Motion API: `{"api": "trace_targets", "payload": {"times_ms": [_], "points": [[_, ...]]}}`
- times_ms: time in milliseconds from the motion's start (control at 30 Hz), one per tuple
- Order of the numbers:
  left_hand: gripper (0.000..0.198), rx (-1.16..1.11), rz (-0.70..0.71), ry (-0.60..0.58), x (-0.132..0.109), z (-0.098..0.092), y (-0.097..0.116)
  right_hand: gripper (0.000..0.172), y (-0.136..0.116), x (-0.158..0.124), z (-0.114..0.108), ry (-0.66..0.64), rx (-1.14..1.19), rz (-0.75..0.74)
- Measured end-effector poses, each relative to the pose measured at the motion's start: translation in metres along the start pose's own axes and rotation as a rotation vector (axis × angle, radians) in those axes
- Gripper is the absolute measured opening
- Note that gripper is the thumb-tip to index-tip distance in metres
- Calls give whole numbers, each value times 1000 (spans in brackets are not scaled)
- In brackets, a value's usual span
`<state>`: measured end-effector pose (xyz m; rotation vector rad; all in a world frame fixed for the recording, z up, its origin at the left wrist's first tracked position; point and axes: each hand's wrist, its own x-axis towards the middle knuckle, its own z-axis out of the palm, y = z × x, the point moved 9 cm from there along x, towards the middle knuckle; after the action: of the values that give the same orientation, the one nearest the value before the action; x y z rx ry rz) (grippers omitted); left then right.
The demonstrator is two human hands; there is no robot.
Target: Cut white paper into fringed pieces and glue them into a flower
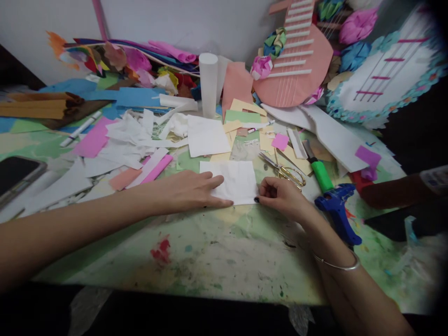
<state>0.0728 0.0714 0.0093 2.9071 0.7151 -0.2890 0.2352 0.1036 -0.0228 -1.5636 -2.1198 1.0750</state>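
A white paper square [236,179] lies flat on the paint-stained table [224,252]. My left hand [187,191] rests on its left edge, fingers stretched out flat and pressing the sheet down. My right hand [282,196] is curled at the sheet's lower right corner, fingertips pinching that corner. A thin bangle [338,265] circles my right wrist. Gold-handled scissors [285,170] lie just behind my right hand.
A blue glue gun [336,205] with a green stick lies to the right. A phone [17,175] sits at the left edge. Paper scraps, a white paper tube [209,84], a pen [80,129], paper flowers and two paper guitars [297,65] crowd the back.
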Motion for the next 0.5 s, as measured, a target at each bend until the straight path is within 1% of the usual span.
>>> {"api": "trace_targets", "payload": {"times_ms": [167, 233, 333, 500], "points": [[59, 5, 11, -60, 10, 1, 0, 8, -2, 0, -1, 4, -22, -5], [63, 28, 17, -71, 14, 2, 0, 8, -3, 0, -2, 10, -34, -6], [67, 57, 27, -80, 22, -2, 4, 8, -5, -1, -2, 10, -38, -17], [65, 42, -28, -167, 40, -8, 10, 7, -4, 0, -3, 14, -41, -27]]}}
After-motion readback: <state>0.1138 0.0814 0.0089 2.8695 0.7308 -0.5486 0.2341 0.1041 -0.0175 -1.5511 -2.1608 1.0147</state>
